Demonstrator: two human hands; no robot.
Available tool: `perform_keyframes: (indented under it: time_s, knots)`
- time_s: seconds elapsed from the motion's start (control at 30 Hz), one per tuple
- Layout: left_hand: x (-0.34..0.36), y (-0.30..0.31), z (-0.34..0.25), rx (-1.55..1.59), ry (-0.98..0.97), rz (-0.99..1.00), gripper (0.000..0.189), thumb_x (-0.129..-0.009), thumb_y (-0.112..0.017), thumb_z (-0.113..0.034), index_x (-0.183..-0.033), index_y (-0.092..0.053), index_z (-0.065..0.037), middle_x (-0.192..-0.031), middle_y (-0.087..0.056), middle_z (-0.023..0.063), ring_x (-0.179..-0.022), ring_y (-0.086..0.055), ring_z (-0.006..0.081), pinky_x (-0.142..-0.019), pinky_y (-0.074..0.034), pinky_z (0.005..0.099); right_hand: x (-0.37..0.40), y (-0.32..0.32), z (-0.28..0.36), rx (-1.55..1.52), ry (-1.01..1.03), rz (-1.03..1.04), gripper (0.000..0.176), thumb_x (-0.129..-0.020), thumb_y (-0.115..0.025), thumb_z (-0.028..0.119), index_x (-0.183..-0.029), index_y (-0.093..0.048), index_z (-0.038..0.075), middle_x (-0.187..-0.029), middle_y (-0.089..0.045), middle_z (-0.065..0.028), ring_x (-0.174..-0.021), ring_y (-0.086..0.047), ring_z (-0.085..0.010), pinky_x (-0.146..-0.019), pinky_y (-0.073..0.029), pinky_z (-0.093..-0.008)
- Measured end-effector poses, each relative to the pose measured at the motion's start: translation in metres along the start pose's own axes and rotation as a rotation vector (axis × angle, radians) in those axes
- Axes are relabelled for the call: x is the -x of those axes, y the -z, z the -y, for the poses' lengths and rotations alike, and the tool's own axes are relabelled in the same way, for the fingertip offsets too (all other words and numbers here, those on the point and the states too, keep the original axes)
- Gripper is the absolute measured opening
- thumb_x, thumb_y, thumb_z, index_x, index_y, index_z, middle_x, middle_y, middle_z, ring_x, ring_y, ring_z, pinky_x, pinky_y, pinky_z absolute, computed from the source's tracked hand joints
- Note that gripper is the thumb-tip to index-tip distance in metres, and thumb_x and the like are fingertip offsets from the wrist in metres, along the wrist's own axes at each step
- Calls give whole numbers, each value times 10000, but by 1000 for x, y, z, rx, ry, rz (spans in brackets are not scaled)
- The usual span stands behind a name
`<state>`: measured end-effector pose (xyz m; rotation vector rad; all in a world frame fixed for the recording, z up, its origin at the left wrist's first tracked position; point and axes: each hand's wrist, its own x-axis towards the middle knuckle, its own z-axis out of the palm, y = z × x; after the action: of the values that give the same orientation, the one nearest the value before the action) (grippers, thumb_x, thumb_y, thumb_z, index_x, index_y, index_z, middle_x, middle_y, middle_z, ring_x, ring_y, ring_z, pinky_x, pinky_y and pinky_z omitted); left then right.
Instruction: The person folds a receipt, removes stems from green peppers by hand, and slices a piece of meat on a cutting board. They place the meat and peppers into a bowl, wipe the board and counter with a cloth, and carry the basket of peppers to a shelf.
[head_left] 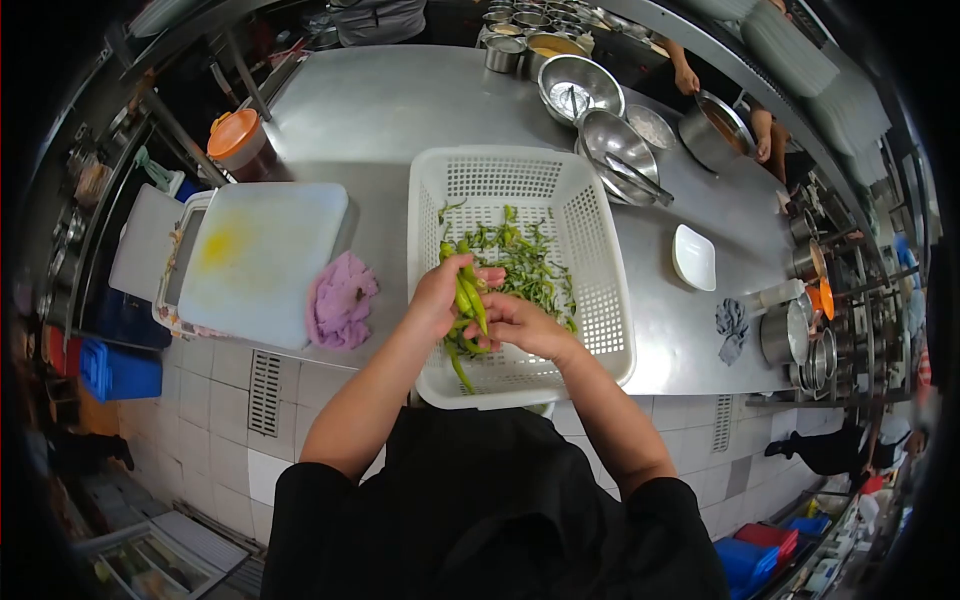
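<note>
Left hand is closed around long green peppers, which lie between its palm and the right hand. The hands are close together; the right hand's fingers are bent at the near ends of the peppers, and whether they grip cannot be told. Both are over the left part of a white basket. One pepper reaches below the hands toward the basket's near rim. Green bits are strewn on the basket floor, mostly beyond and right of the hands.

The basket stands at the near edge of a steel counter. To its left: a purple cloth, then a yellow-stained board. Far left: an orange-lidded tub. Right: a white dish and, nearer, a grey rag. Far right: metal bowls and another person's hands on a pot.
</note>
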<state>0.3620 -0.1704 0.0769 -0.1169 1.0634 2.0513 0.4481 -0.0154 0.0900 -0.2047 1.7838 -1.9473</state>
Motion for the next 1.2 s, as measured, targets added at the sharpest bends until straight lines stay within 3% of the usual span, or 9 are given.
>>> perform_keyframes:
  time_s: [0.2,0.27,0.47,0.57,0.67,0.8,0.9,1.07,1.2]
  knots:
    - [2,8,-9,-70,131,123,548,-907,-408,-381,-1139,-550,95,-1136,-607,208,-1109,-564,280,-954,-444,395,-10,-13,-14,-18,-28,-136,281,-851,-512,39,-1127,-566,49,-892,-655,-69,-714,-595,-151,-662,-484,-276]
    - [2,8,-9,-73,162,149,558,-909,-398,-382,-1147,-548,99,-1135,-607,210,-1094,-575,275,-945,-450,391,-8,-10,-15,659,135,-220,204,-816,-553,41,-1003,-631,66,-891,-657,-96,-719,-624,-235,-671,-500,-327]
    - [-3,11,-5,42,-11,76,365,-897,-451,-233,-1075,-558,67,-1081,-622,209,-998,-621,287,-860,-492,399,4,19,-8,1160,224,-740,212,-751,-622,95,-957,-668,116,-960,-645,-150,-866,-614,-343,-773,-496,-419]
    - [2,11,-7,73,-167,25,202,-869,-517,-120,-1011,-556,19,-991,-640,179,-899,-641,266,-786,-514,372,9,35,6,1240,-116,-629,215,-749,-628,130,-960,-664,114,-966,-633,-154,-927,-602,-330,-809,-489,-419]
    - [1,13,-6,48,-268,7,120,-847,-567,-81,-945,-542,-17,-908,-633,138,-796,-633,233,-741,-518,350,-2,39,-23,1327,-93,-316,185,-766,-621,156,-939,-656,102,-934,-628,-157,-922,-604,-327,-801,-491,-418]
    - [2,10,-3,-37,-330,-36,134,-835,-625,-105,-913,-541,-35,-800,-606,78,-700,-595,179,-692,-502,322,-16,25,-44,1369,-207,-385,169,-781,-632,190,-910,-646,82,-882,-631,-147,-884,-613,-334,-768,-492,-427]
    - [2,11,-1,-391,-427,-75,185,-830,-662,-168,-909,-558,-38,-781,-615,59,-704,-596,152,-672,-483,306,-18,42,-25,1223,-119,-423,187,-805,-656,235,-884,-630,67,-822,-641,-110,-798,-634,-289,-700,-497,-402]
    - [6,1,12,-827,-424,-129,338,-812,-721,-278,-993,-598,-21,-870,-635,84,-792,-615,182,-705,-484,327,3,64,-6,-125,-58,-548,197,-891,-623,239,-798,-585,69,-764,-625,-44,-642,-564,-113,-556,-457,-264]
    - [17,-17,12,-1347,-722,8,436,-763,-743,-293,-1070,-601,-18,-1010,-601,156,-879,-600,311,-751,-483,380,3,48,0,-328,-46,-428,159,-907,-604,194,-814,-576,67,-745,-615,-45,-609,-539,-96,-536,-444,-244]
